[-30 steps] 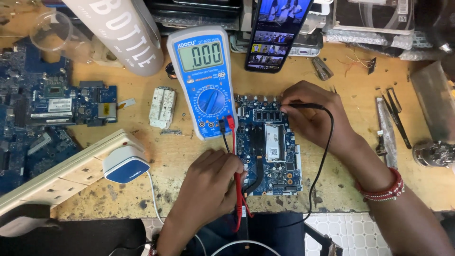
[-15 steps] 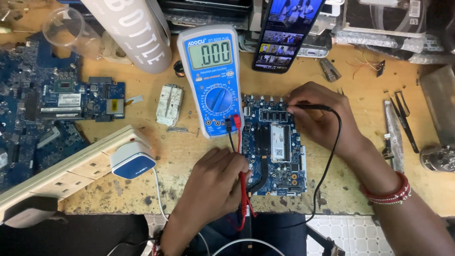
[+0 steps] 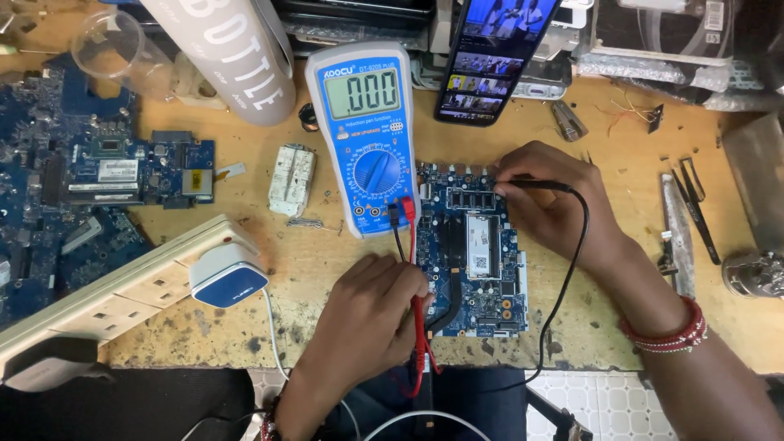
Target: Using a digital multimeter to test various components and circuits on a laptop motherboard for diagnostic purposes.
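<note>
blue circuit board (image 3: 478,253), small, lying flat on the wooden workbench (image 3: 621,155) just right of a blue digital multimeter (image 3: 371,139), the two nearly touching. right hand (image 3: 555,204) rests over the board's upper right edge, fingers pinched on a black test probe (image 3: 531,184) whose tip meets the board's top edge near a row of components; its black lead (image 3: 572,278) loops down past the board's right side. left hand (image 3: 367,314) sits at the board's lower left corner, fingers curled around a red test probe (image 3: 420,335) held against the board's left edge; red and black leads run up into the meter's lower sockets. red bangles (image 3: 665,335) on the right wrist. left of the meter: a white rectangular component (image 3: 291,180), a larger blue motherboard (image 3: 90,188), a white power strip (image 3: 106,286) with a blue-and-white plug adapter (image 3: 229,275). behind the meter: a white cylindrical bottle (image 3: 233,57), a clear plastic cup (image 3: 114,49), a smartphone (image 3: 494,61) propped upright with its screen lit. far right: tweezers (image 3: 694,204) and metal hand tools (image 3: 676,237) lying on the bench.
</note>
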